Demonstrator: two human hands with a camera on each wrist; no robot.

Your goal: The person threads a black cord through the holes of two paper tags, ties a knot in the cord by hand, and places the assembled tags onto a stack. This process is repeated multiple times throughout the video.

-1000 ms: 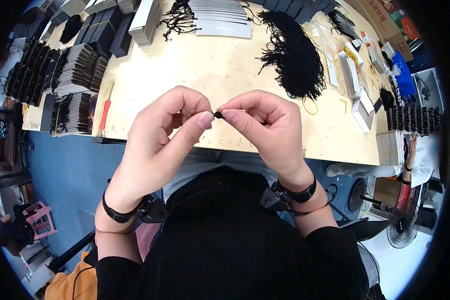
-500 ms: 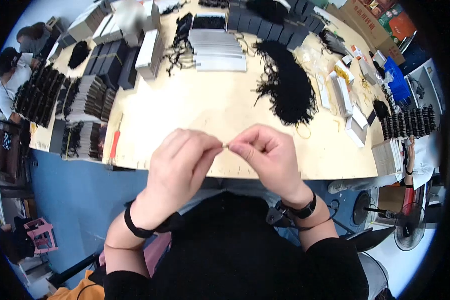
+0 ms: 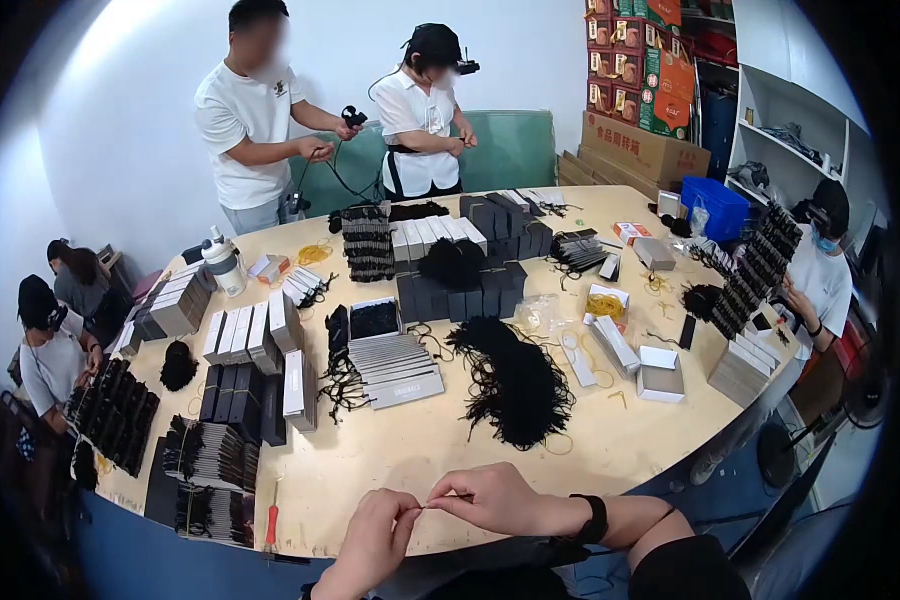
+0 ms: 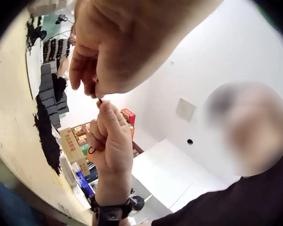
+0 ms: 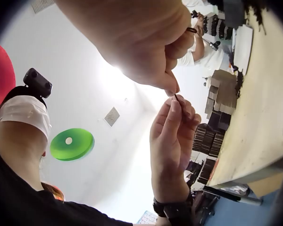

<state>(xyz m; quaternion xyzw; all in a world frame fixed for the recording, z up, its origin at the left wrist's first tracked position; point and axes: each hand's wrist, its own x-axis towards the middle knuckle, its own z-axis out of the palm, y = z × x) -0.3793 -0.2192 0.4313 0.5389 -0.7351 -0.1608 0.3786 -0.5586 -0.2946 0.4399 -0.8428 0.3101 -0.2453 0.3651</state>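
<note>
Just above the table's front edge, both hands meet fingertip to fingertip. A thin black cord [image 4: 100,100] spans the small gap between them. My left hand [image 3: 378,530] pinches one end of it between thumb and fingers. Opposite, my right hand [image 3: 495,497] pinches the other side with thumb and forefinger. A small black loop [image 5: 192,30] sticks out from the curled fingers of the right hand in the right wrist view. Most of the cord is hidden inside the hands. Beyond them lies a thick pile of black cords [image 3: 520,385].
Left of the pile lies a fanned row of grey-white tags [image 3: 395,375] with black strings. A red-handled tool [image 3: 272,525] lies near the front left edge. Dark boxes [image 3: 460,290] stand mid-table, and an open white box [image 3: 660,375] sits at right. Several people are around the table.
The head view has tilted up, showing the far table and people. The hands now appear lower in it, still pinched together. The dark knot seen earlier between the fingertips no longer shows there.
</note>
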